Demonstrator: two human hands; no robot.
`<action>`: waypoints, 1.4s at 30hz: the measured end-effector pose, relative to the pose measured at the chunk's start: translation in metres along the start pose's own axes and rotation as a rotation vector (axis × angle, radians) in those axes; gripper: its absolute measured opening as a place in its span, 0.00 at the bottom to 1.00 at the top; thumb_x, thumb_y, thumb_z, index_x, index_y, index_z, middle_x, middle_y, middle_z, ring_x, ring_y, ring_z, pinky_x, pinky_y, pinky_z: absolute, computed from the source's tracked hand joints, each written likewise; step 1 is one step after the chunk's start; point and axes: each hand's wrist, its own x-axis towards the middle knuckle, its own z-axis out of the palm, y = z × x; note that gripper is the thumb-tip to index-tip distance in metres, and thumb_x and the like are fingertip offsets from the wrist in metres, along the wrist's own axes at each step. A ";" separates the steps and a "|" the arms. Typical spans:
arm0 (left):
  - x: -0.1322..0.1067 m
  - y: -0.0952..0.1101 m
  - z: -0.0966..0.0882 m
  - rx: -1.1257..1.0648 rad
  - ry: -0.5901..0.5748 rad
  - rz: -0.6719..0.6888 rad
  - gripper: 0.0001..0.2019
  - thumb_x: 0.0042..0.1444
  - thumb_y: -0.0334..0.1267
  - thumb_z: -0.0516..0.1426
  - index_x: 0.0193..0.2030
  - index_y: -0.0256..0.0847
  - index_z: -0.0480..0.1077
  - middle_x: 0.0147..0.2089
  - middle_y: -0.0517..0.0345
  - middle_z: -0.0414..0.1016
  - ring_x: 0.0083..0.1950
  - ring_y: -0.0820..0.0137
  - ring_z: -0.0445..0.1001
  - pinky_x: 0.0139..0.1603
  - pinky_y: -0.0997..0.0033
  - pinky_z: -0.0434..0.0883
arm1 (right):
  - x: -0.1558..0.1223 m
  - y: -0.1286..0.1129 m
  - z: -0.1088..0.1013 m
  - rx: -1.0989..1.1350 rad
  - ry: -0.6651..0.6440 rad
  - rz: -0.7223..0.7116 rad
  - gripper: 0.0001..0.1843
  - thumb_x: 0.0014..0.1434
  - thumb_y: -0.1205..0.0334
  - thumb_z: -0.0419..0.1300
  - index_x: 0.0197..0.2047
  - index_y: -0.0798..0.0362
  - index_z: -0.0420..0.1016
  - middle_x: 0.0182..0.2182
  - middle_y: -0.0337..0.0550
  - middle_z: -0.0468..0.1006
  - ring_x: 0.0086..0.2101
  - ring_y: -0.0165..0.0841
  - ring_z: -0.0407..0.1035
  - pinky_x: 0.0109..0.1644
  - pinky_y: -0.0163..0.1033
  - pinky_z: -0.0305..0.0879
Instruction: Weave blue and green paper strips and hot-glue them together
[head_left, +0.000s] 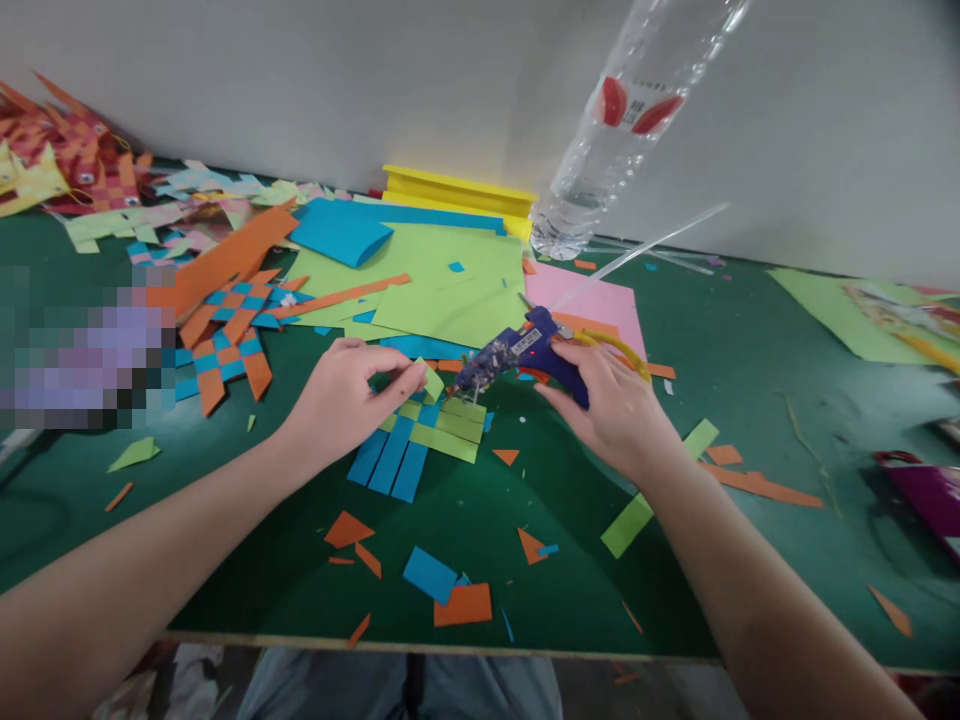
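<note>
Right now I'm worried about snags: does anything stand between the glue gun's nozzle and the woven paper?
Nothing visible does: the right hand holds the glue gun with its nozzle at the woven paper. The left hand pinches a green strip close beside the nozzle.

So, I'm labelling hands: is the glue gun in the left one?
No, the right hand holds the blue glue gun while the left hand pinches green paper.

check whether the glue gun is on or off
Apparently on: a small red light shows on the body of the glue gun, held in the right hand.
</note>
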 end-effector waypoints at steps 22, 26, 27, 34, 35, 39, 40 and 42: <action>0.001 0.001 0.000 0.021 0.018 0.030 0.22 0.66 0.53 0.50 0.30 0.47 0.79 0.32 0.59 0.84 0.35 0.63 0.79 0.50 0.59 0.72 | 0.001 0.003 -0.005 0.010 -0.023 0.030 0.18 0.65 0.57 0.61 0.57 0.52 0.69 0.47 0.54 0.82 0.48 0.48 0.78 0.49 0.55 0.77; 0.001 0.001 -0.001 0.024 0.017 0.033 0.21 0.66 0.52 0.50 0.30 0.47 0.79 0.32 0.59 0.84 0.35 0.63 0.79 0.49 0.59 0.72 | 0.002 0.004 -0.009 -0.021 0.002 0.019 0.17 0.64 0.57 0.62 0.55 0.51 0.69 0.46 0.53 0.83 0.47 0.46 0.79 0.47 0.52 0.78; 0.001 0.001 -0.001 0.023 0.015 0.030 0.21 0.66 0.53 0.50 0.31 0.47 0.79 0.32 0.58 0.84 0.35 0.63 0.79 0.49 0.59 0.72 | 0.002 0.004 -0.010 -0.036 0.007 0.026 0.17 0.64 0.57 0.62 0.54 0.51 0.70 0.46 0.53 0.83 0.47 0.46 0.79 0.46 0.52 0.78; 0.000 0.001 -0.002 0.025 0.007 0.023 0.22 0.66 0.54 0.50 0.29 0.47 0.78 0.32 0.59 0.84 0.35 0.63 0.79 0.51 0.58 0.72 | 0.004 0.006 -0.015 -0.156 0.072 0.128 0.16 0.60 0.56 0.62 0.49 0.52 0.73 0.42 0.51 0.84 0.42 0.46 0.80 0.37 0.46 0.77; 0.000 0.001 -0.002 0.026 0.007 0.024 0.22 0.66 0.53 0.50 0.29 0.47 0.78 0.32 0.59 0.84 0.35 0.63 0.79 0.51 0.58 0.72 | 0.004 0.006 -0.015 -0.163 0.074 0.164 0.16 0.59 0.56 0.62 0.49 0.52 0.73 0.42 0.51 0.84 0.42 0.46 0.80 0.37 0.46 0.76; 0.000 0.001 -0.001 0.019 0.010 0.037 0.22 0.66 0.53 0.50 0.29 0.46 0.77 0.32 0.59 0.83 0.34 0.65 0.78 0.50 0.59 0.71 | 0.005 0.011 -0.014 -0.172 0.067 0.268 0.18 0.56 0.56 0.63 0.50 0.50 0.72 0.43 0.51 0.83 0.41 0.48 0.79 0.42 0.51 0.76; 0.000 0.002 -0.001 0.011 0.008 0.045 0.22 0.66 0.52 0.50 0.29 0.46 0.77 0.31 0.59 0.83 0.34 0.65 0.78 0.50 0.59 0.71 | 0.005 0.013 -0.014 -0.169 0.071 0.281 0.19 0.55 0.56 0.63 0.50 0.50 0.72 0.42 0.52 0.83 0.41 0.48 0.79 0.43 0.53 0.75; 0.000 0.003 -0.001 -0.008 0.010 0.062 0.19 0.66 0.50 0.51 0.31 0.46 0.77 0.31 0.60 0.83 0.33 0.66 0.77 0.51 0.59 0.70 | 0.005 0.017 -0.014 -0.158 0.088 0.305 0.20 0.54 0.57 0.64 0.49 0.50 0.71 0.41 0.52 0.82 0.41 0.50 0.78 0.45 0.56 0.74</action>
